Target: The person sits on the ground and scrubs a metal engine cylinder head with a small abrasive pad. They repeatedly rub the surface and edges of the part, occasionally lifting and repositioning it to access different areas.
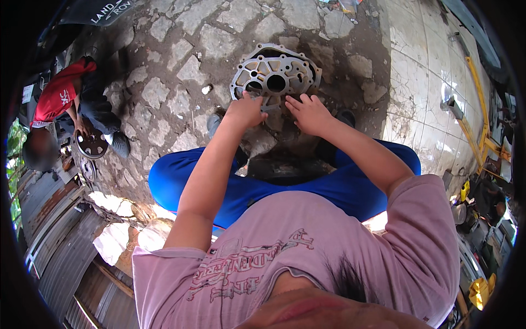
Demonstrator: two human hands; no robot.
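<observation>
Left hand [245, 112] curls at the metal housing [288, 77], its grip unclear; right hand [310, 115] spreads loosely.

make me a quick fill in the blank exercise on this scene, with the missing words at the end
1. The ground around the metal housing is paved with ____.
2. Of the housing's near and far edges, the left hand and the right hand are at the ____ one.
3. The person's trousers are the colour ____.
4. The co-worker's shirt, at the picture's left, is mainly ____.

Missing words: stones; near; blue; red
</observation>
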